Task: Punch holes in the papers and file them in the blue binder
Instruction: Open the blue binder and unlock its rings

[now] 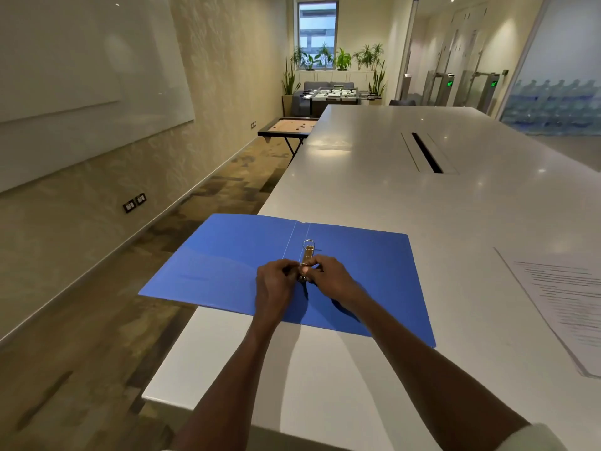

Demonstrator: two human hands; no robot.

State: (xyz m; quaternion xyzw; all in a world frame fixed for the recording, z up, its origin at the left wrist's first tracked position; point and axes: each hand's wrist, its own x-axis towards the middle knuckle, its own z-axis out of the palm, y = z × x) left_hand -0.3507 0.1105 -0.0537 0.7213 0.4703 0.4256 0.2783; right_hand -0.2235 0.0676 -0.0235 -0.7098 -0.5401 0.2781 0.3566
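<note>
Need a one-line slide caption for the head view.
Both hands, left and right, pinch the near ring of the open blue binder; papers wait alongside.

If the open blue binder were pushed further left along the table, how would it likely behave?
The blue binder already overhangs the white table edge at left, so it might tip off. Its thin covers probably flex and slide easily on the glossy top. Both hands grip its ring, steadying it.

I see a blue binder (pixel 357 271) of smooth, matt plastic with a shiny metal ring mechanism (pixel 308 250). The white table (pixel 374 190) under it is smooth and glossy, mirroring ceiling lights. The printed sheets (pixel 566 297) are matt white paper. The floor carpet (pixel 97 320) looks rough.
</note>
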